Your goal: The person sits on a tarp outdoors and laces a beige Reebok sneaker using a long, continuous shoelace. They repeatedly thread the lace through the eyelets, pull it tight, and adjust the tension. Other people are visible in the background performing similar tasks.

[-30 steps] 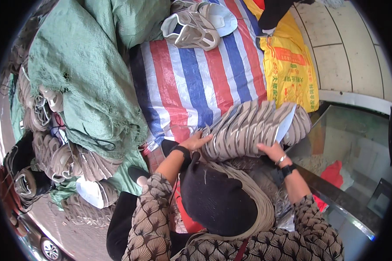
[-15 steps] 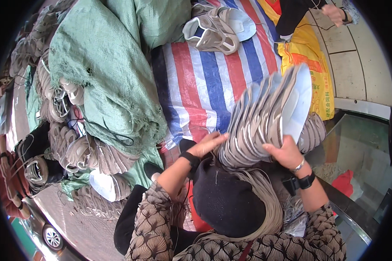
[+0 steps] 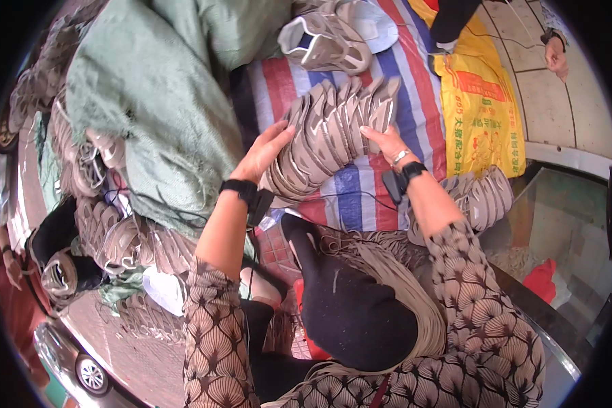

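Head view: both hands, left and right, clamped the curved stack of shoe soles endwise; light, floppy, apt to fan apart.

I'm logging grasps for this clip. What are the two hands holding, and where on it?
A curved stack of grey shoe soles, pressed between left hand at its near end and right hand on its right side.

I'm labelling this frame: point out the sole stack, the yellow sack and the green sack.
sole stack (image 3: 326,139), head view, middle of the row.
yellow sack (image 3: 479,115), head view, its printed face.
green sack (image 3: 149,115), head view, its broad side.
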Demonstrator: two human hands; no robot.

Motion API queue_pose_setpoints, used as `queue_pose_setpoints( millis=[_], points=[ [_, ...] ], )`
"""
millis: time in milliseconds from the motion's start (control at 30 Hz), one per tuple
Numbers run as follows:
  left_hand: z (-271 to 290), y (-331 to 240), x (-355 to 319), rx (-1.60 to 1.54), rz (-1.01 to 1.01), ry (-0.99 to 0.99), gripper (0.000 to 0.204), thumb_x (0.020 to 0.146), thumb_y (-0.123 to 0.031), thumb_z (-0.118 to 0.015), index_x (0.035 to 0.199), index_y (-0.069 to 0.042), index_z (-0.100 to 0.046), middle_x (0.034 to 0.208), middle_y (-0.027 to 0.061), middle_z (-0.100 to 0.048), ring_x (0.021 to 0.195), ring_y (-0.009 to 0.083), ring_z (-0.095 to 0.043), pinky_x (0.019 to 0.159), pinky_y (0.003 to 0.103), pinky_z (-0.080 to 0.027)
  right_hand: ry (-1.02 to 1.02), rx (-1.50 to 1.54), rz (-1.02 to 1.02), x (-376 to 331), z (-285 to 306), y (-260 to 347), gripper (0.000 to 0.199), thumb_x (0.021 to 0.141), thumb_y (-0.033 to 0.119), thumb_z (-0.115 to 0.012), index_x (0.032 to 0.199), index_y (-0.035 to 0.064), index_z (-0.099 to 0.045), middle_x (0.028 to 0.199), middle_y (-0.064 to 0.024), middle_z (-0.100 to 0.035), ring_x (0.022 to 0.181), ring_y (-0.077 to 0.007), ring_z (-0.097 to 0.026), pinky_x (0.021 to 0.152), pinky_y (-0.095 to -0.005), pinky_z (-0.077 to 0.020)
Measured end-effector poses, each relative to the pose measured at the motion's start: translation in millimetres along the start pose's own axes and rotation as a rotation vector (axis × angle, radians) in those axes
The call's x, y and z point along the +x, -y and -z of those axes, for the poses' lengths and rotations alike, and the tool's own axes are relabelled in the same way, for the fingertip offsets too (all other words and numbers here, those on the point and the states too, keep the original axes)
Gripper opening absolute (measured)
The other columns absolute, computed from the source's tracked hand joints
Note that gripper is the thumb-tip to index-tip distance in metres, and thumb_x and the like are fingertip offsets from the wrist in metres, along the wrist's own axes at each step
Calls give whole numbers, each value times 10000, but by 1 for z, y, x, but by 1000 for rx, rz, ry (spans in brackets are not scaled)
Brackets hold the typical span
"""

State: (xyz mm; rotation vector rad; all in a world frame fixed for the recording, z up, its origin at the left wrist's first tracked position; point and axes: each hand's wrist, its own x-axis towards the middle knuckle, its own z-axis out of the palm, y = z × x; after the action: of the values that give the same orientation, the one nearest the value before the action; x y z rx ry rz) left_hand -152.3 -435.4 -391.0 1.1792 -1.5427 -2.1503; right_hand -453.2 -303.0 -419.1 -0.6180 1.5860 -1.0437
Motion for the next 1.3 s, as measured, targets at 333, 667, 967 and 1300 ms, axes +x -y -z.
queue_pose_setpoints(
  millis=[333, 667, 967, 1300],
  points=[
    [-37, 48, -76, 643, -355, -394, 778, 827, -222, -733, 1452, 35, -347, 1463, 240, -390, 1375, 355, -338, 1160, 431, -217, -311, -190, 128, -33, 35, -30, 762, 817, 390, -759, 1368, -28, -439, 1322, -201, -563, 1209, -260, -551, 1024, -378, -431],
    [68, 1, -230, 542, 22, -580, 620, 950, -121, -603, 1510, -101, -336, 1520, 163, -373, 1407, 265, -345, 1087, 409, -323, -1086, -1371, -251, -197, 347, -24, 715, 782, 222, -708, 1419, 77, -417, 1440, -174, -446, 1309, -328, -433, 1109, -438, -341],
    [80, -63, -376, 587, 99, -709, 559, 987, -234, -559, 1479, -43, -374, 1497, 187, -388, 1385, 259, -365, 1129, 389, -276, -606, -1095, -470, -233, 406, -27, 920, 742, 277, -791, 1504, 103, -307, 1471, -194, -425, 1369, -314, -401, 1129, -372, -332],
    [-6, -138, -398, 971, 251, -837, 564, 955, -411, -594, 1359, -20, -543, 1380, 208, -542, 1268, 338, -512, 1070, 453, -379, -663, -1026, -372, -243, 362, -26, 1054, 716, 525, -782, 1536, 136, -247, 1527, -211, -306, 1429, -363, -272, 1170, -435, -248]
  ],
)
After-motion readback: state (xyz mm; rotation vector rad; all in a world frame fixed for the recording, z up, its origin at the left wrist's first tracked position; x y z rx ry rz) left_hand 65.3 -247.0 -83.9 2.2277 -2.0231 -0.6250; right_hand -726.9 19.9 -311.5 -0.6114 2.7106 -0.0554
